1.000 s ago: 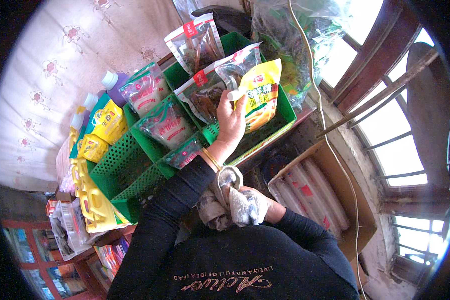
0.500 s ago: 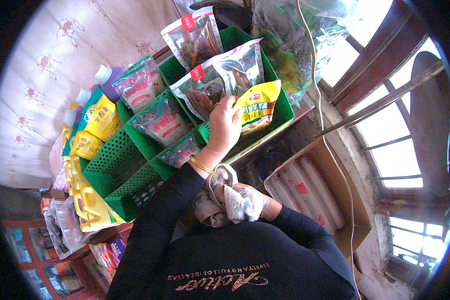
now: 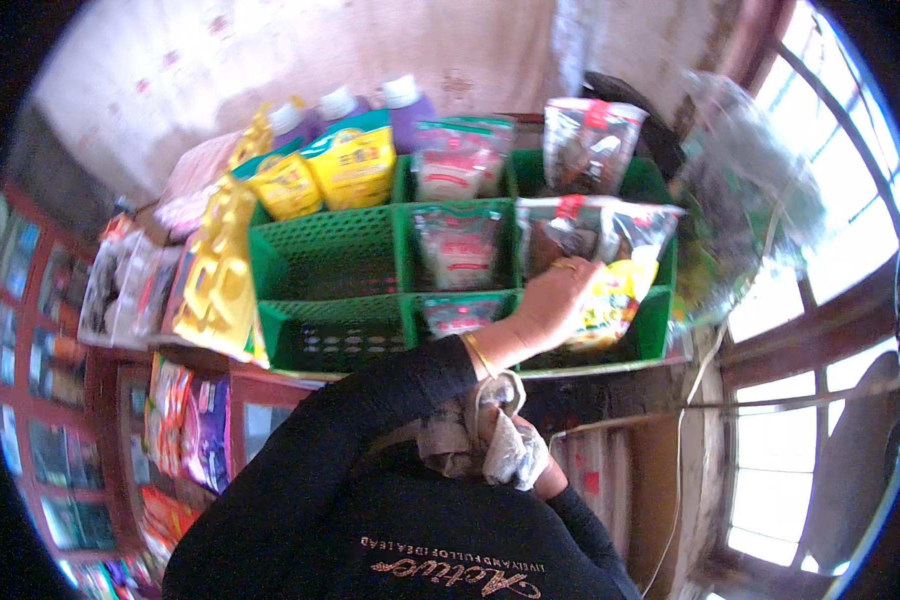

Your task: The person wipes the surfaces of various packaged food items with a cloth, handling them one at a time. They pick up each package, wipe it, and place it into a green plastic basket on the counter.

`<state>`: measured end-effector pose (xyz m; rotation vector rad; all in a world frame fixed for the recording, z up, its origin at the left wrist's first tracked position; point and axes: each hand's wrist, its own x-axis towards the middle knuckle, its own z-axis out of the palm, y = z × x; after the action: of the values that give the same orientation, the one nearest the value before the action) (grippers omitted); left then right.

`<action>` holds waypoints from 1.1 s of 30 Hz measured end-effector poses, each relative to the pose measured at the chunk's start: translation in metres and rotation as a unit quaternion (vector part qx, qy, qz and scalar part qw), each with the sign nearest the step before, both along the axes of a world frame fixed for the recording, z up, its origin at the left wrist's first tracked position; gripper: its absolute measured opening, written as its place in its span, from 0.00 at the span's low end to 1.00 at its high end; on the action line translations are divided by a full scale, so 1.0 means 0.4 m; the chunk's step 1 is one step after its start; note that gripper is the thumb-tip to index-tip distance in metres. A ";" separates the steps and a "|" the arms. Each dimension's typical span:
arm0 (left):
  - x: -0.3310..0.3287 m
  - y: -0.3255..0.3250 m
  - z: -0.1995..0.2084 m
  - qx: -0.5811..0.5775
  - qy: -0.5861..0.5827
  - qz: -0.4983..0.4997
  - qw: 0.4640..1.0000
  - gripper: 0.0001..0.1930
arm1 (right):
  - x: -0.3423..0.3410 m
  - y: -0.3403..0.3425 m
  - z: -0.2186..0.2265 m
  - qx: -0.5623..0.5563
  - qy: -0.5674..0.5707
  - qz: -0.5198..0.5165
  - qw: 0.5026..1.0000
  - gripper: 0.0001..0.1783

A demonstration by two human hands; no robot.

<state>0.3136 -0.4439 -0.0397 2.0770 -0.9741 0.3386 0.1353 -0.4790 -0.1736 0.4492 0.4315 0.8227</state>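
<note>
Our left hand (image 3: 548,303) reaches into the green compartment rack (image 3: 330,262), its grip closed on a yellow packet (image 3: 610,300) in the front right compartment. 2 clear bags (image 3: 590,232) crowd directly behind. Our right hand (image 3: 540,478) clutches a crumpled cloth (image 3: 510,450) near our chest. 2 compartments on the left have open room.

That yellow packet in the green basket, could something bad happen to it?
Maybe. The left hand is pressing on the yellow packet, which leans at the green basket's front edge, so it might slide out. The right hand is full of crumpled cloth, so it likely couldn't catch it.
</note>
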 end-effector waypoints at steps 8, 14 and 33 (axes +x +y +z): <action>-0.051 0.197 0.039 -0.102 0.041 -0.038 0.993 0.17 | 0.004 0.027 -0.014 0.167 0.172 -0.025 0.971 0.17; -0.204 0.464 0.031 -0.137 0.127 0.005 0.982 0.04 | 0.051 0.103 0.069 0.699 0.701 0.071 0.123 0.17; -0.645 1.050 -0.092 -0.316 0.339 0.291 0.837 0.36 | 0.078 0.643 0.175 -0.382 -0.381 0.271 0.797 0.25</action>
<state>0.0558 -0.0237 -0.0766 1.6091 0.2127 0.1606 0.1665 -0.2218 -0.1036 -0.8035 0.0912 1.2081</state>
